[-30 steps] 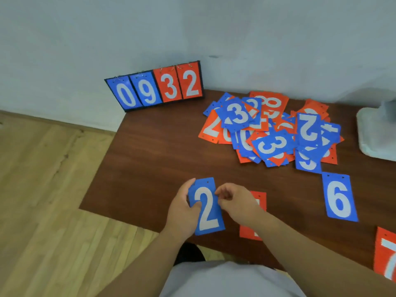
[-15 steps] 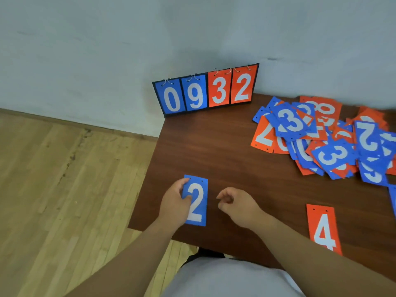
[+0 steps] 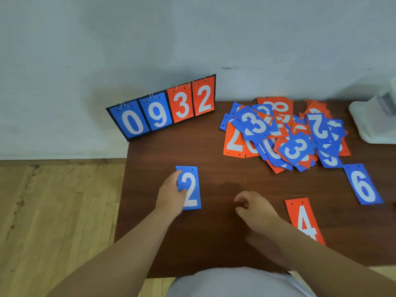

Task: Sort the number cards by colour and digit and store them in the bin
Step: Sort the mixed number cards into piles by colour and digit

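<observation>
A blue "2" card [image 3: 191, 189] lies at the near left of the brown table [image 3: 214, 159]. My left hand [image 3: 171, 196] holds it by its left edge, thumb on its face. My right hand [image 3: 255, 209] hovers to the right of it, fingers loosely curled, holding nothing. A red "4" card [image 3: 305, 219] lies flat beside my right wrist. A blue "6" card [image 3: 363, 184] lies further right. A heap of blue and red number cards [image 3: 285, 133] covers the far right of the table.
A flip scoreboard [image 3: 162, 108] reading 0 9 3 2 stands at the table's far left corner against the wall. A white object [image 3: 377, 123] sits at the far right edge. Wooden floor [image 3: 53, 211] lies left of the table.
My right hand has let go of the blue "2" card and moved right. My left hand has carried the card left and lowered it toward the table. The view has shifted left.
</observation>
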Action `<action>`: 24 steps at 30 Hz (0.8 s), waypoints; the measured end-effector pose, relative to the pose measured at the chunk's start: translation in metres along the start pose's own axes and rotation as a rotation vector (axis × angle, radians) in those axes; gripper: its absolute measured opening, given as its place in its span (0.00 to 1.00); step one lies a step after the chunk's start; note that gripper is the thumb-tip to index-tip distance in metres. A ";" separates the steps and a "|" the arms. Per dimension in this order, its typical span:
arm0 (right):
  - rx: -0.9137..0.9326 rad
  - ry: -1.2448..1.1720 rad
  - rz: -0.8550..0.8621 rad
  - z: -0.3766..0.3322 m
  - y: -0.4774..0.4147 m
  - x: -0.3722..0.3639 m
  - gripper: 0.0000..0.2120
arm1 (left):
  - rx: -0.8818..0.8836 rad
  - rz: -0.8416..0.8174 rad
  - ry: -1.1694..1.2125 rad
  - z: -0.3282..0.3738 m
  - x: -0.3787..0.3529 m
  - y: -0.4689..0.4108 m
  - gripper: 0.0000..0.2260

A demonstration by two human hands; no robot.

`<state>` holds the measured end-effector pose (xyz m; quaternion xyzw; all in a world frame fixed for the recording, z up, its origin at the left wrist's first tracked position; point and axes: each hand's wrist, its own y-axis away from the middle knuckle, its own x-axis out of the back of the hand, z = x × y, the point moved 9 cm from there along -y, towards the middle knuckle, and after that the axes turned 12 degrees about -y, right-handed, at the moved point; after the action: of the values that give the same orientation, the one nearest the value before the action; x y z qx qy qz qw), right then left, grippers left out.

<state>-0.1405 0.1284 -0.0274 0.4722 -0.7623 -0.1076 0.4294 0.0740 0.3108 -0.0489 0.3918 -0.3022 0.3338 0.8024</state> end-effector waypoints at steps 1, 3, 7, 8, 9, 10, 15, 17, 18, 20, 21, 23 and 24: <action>-0.005 0.002 0.007 0.001 -0.001 0.002 0.10 | -0.051 -0.040 -0.034 0.007 -0.011 -0.001 0.28; -0.009 0.011 0.013 0.004 -0.004 0.006 0.10 | -0.145 -0.093 -0.142 0.018 -0.030 0.003 0.27; -0.007 0.029 0.013 0.007 -0.009 0.015 0.11 | -0.205 0.023 -0.571 0.023 -0.035 0.010 0.22; -0.003 0.033 0.017 0.006 -0.011 0.018 0.11 | -0.198 0.020 -0.625 0.021 -0.035 0.011 0.23; 0.003 0.034 0.023 0.005 -0.013 0.020 0.11 | -0.203 0.007 -0.669 0.018 -0.037 0.012 0.23; 0.009 0.037 0.028 0.003 -0.015 0.022 0.11 | -0.211 -0.008 -0.703 0.017 -0.039 0.014 0.24; 0.018 0.036 0.013 0.005 -0.019 0.031 0.11 | -0.162 -0.017 -0.705 0.027 -0.050 0.025 0.25; 0.026 0.035 0.010 0.011 -0.018 0.037 0.11 | -0.161 -0.006 -0.719 0.035 -0.056 0.031 0.24; 0.032 0.038 0.008 0.015 -0.017 0.041 0.11 | -0.171 -0.002 -0.726 0.039 -0.060 0.034 0.23; 0.054 0.047 0.005 0.021 -0.016 0.052 0.11 | -0.180 0.001 -0.728 0.045 -0.066 0.039 0.23; 0.068 0.050 0.010 0.025 -0.015 0.059 0.11 | -0.177 0.004 -0.729 0.048 -0.068 0.041 0.22; 0.087 0.058 0.019 0.033 -0.014 0.076 0.10 | -0.165 0.009 -0.733 0.056 -0.073 0.044 0.22; 0.089 0.062 0.019 0.037 -0.014 0.084 0.10 | -0.156 0.006 -0.732 0.059 -0.075 0.046 0.22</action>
<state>-0.1753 0.0442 -0.0116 0.4869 -0.7571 -0.0548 0.4322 -0.0194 0.2607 -0.0552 0.4220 -0.5948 0.1499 0.6676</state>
